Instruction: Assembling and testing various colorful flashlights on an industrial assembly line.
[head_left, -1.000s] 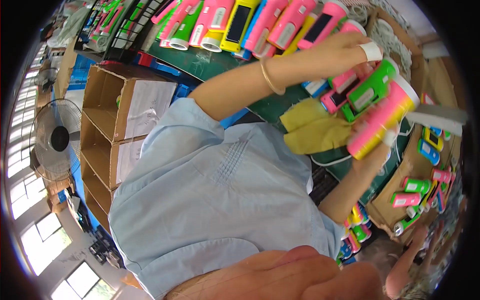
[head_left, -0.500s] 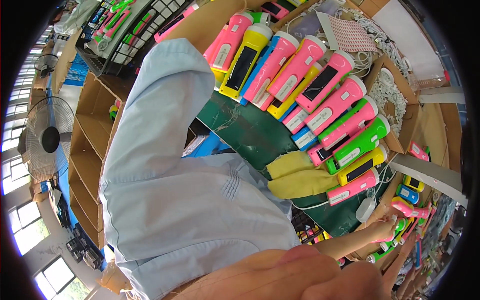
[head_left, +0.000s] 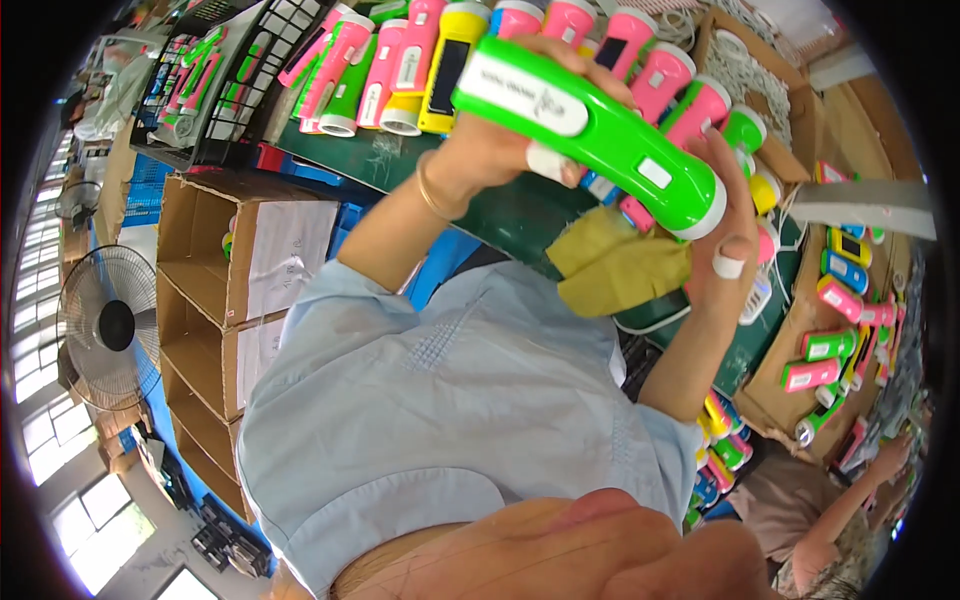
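Note:
A green torch (head_left: pixel 610 130) with a white label and a white lens rim is held up in front of me, tilted down to the right. My left hand (head_left: pixel 487 150) is closed around its labelled end, fingers over the far side. My right hand (head_left: pixel 722 250) grips it by the wide lens end. Both thumbs carry white wrapping. Behind the torch, rows of pink, yellow and green torches, such as a yellow torch (head_left: pixel 446 75), lie on a dark green table (head_left: pixel 500 215); the held torch hides part of them. A yellow-green cloth (head_left: pixel 620 265) lies below it.
At the far left stands a black basket (head_left: pixel 208 140) of torches, with cardboard compartments (head_left: pixel 205 340) and a fan (head_left: pixel 115 325) nearer. An open box (head_left: pixel 745 90) holds small white parts. More torches lie at right, near another person's arm (head_left: pixel 850 505).
My left arm has come back from the far left, and my right hand has come in from the right. Both hands now hold the green torch up in the middle.

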